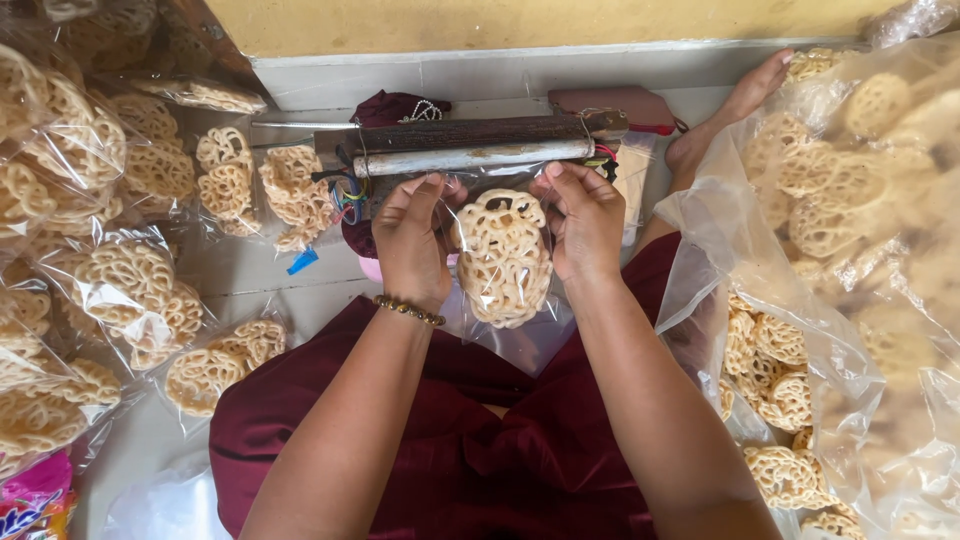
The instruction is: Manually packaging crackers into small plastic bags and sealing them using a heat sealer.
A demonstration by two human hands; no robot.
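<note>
**Head view: bag of crackers held up at the sealer**

Head view, looking down over a lap in dark red cloth. At the centre, a small clear bag of crackers, pale and lace-patterned, held upright between both hands just in front of the sealer bar. Left hand pinched on the bag's upper left edge, fingers closed on the plastic, a beaded bracelet on the wrist. Right hand clamped on the upper right edge, thumb and fingers folded over the top. Hands apart, one at each side of the bag, its open top lying close under the metal bar.

Just beyond, a sealer with a dark upper bar and a shiny metal one below, lying crosswise on the floor. Behind it, a dark red pouch and a flat brown case.

To the left, many filled bags of crackers spread over the floor. To the right, a large clear sack full of loose crackers, a bare foot beside it. In the lower left corner, a pink printed wrapper.
</note>
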